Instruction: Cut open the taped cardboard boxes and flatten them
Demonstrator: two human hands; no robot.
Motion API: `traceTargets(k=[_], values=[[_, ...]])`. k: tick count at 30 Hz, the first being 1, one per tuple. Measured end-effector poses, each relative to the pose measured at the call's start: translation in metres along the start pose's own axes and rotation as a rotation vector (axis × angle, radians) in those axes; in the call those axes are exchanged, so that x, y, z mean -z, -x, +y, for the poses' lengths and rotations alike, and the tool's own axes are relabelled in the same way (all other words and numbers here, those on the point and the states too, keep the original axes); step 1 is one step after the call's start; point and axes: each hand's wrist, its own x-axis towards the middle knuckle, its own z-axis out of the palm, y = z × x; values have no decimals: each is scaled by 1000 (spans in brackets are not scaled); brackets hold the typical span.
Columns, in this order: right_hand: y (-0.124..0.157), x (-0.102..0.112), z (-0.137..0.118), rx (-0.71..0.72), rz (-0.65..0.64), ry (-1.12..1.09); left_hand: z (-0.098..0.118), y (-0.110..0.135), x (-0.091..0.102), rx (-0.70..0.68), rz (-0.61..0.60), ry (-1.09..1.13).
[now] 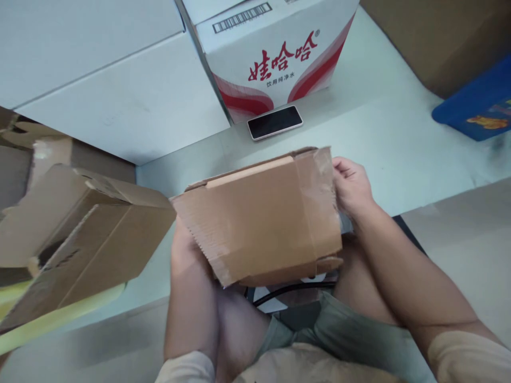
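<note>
A brown cardboard box [263,218] is held up at the table's near edge, tilted, one broad side turned up to me. Clear tape runs along its right end, and its left edge looks torn and jagged. My right hand [351,183] is closed at the upper right corner, thumb and fingers pinching the taped edge. My left hand [186,236] is at the box's left side; its fingers are hidden behind the cardboard.
A phone [275,123] lies on the pale table [383,122] before a white and red carton [279,64]. Large white boxes [120,101] stand at the back left. Opened cardboard boxes [115,239] sit at left, a blue container [475,101] at right.
</note>
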Motion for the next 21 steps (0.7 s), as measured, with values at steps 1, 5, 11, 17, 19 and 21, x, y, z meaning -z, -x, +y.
traceTargets(k=[1, 5, 11, 17, 19, 21], values=[[-3, 4, -2, -14, 39, -48, 1, -6, 2, -3, -44, 22], [-9, 13, -3, -148, 5, -191, 9, -28, 4, -319, 2, 126], [1, 5, -2, -141, -144, -370, 17, -36, 2, -361, 59, 267], [13, -17, 4, -143, -218, -418, 11, -43, 1, -302, 97, 267], [16, -28, 7, -212, -131, -310, 8, -39, -2, -350, 58, 219], [16, -37, 9, -255, -18, -257, 7, -31, -8, -442, 45, 221]])
